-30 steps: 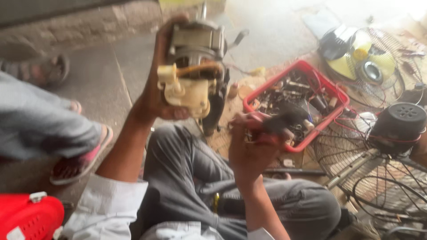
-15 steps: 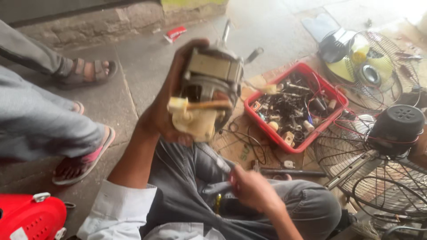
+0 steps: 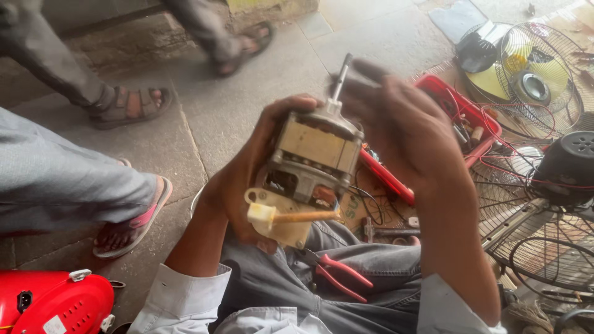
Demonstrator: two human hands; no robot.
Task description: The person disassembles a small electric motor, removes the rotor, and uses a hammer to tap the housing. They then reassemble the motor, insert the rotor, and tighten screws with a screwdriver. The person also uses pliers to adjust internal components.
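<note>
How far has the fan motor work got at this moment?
Done: the fan motor is out of its fan, bare in the left hand. In hand: the right hand, blurred, reaches at its shaft. Left: wire guards, the black housing and loose parts in the red tray lie unassembled; red-handled pliers rest on the lap.

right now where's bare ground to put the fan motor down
The left hand holds the fan motor; the right hand is raised beside its shaft. Bare paving lies ahead-left, between the sandalled feet and the motor. The right side is crowded: red tray, wires, fan grilles. Pliers rest on the lap.
</note>
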